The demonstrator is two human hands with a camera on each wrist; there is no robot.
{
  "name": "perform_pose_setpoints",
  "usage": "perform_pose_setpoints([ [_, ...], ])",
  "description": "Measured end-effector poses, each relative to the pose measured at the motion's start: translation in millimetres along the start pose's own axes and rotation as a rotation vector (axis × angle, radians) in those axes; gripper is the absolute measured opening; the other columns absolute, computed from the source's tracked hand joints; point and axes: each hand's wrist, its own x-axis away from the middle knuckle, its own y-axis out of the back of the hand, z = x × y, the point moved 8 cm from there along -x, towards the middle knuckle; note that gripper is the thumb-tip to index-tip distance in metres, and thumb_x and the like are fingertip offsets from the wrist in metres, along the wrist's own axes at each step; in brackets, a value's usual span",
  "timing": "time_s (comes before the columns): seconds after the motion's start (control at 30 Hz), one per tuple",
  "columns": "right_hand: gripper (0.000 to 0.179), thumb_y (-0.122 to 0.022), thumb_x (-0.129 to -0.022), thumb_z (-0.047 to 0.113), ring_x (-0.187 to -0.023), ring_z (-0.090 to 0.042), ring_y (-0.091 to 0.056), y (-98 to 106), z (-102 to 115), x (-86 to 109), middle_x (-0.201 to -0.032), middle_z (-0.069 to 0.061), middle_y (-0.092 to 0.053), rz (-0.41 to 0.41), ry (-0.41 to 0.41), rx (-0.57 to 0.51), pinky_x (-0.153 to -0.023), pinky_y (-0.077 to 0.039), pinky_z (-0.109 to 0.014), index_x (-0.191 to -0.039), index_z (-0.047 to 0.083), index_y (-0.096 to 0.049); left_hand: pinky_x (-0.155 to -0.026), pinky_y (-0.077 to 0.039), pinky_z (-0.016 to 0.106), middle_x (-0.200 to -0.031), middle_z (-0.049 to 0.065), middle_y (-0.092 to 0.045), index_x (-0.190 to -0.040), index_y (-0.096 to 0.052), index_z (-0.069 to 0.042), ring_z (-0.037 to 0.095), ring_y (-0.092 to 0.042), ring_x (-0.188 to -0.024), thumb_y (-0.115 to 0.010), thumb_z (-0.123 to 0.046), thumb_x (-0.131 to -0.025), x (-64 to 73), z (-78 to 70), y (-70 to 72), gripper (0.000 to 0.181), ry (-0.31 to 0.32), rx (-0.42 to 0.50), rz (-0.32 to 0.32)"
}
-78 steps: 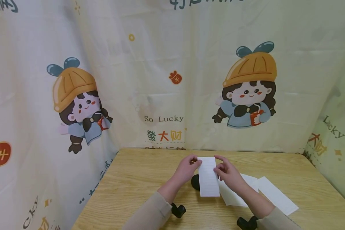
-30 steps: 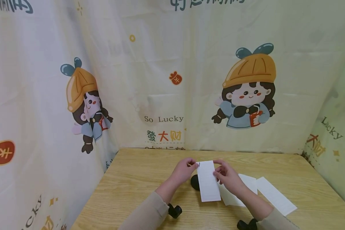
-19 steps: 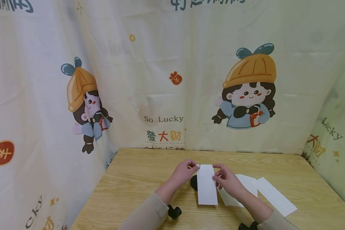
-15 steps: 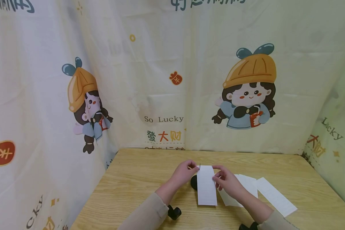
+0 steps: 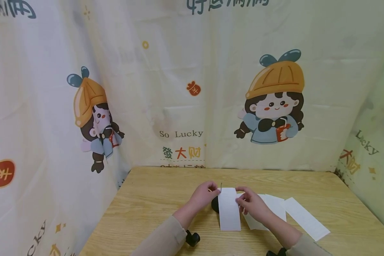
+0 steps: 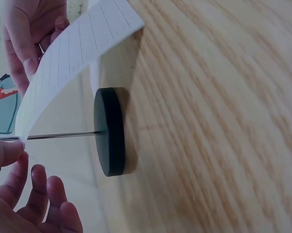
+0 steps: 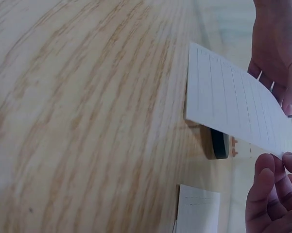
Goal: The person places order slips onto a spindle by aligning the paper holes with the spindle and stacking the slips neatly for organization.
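A lined white paper slip [image 5: 229, 209] is held up between both hands, bowed in the left wrist view [image 6: 73, 48]. My left hand [image 5: 204, 195] pinches its far left corner between thumb and fingers. My right hand [image 5: 253, 205] pinches the slip's right edge. A bill spike stands beneath, with a round black base [image 6: 109, 131] on the table and a thin metal rod [image 6: 63, 135]. The rod passes through the slip close to my left thumb, its tip [image 5: 221, 185] showing above the paper. In the head view the slip hides most of the base.
Several white paper slips [image 5: 307, 218] lie on the wooden table [image 5: 160, 181] to the right, some partly under my right forearm. Black wrist devices [image 5: 193, 238] sit by both sleeves. A printed curtain [image 5: 166, 89] hangs behind the table's far edge.
Both hands have lowered the slip, and its lower edge has moved toward me. The spike's tip, not visible in the earliest frame, now pokes up through the paper by my left thumb.
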Motion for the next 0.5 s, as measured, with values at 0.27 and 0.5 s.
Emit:
perform_pose_setpoints([
  [0.27,0.04,-0.066,-0.094,0.009,-0.063,-0.021,-0.054,-3,-3,-0.9,-0.078,-0.005,-0.059,-0.008,-0.013,0.064,-0.054,-0.045,-0.031,-0.132,0.002,-0.053,-0.065,-0.044,0.032,-0.086,-0.005,-0.058,-0.087,-0.062,-0.02,0.016,-0.052,-0.076,-0.07,-0.028,-0.094,-1.0,5.2,-3.2,0.013,0.029,-0.059,0.025],
  [0.5,0.037,-0.069,-0.092,0.009,-0.06,-0.017,-0.049,-5,-12,-3.7,-0.078,-0.002,-0.06,-0.033,-0.034,0.153,-0.053,-0.039,-0.027,-0.128,0.005,-0.058,-0.061,-0.043,0.031,-0.08,-0.002,-0.057,-0.086,-0.061,-0.018,0.016,-0.051,-0.07,-0.071,-0.026,-0.093,-1.9,10.5,-8.9,0.015,0.057,-0.112,0.029],
])
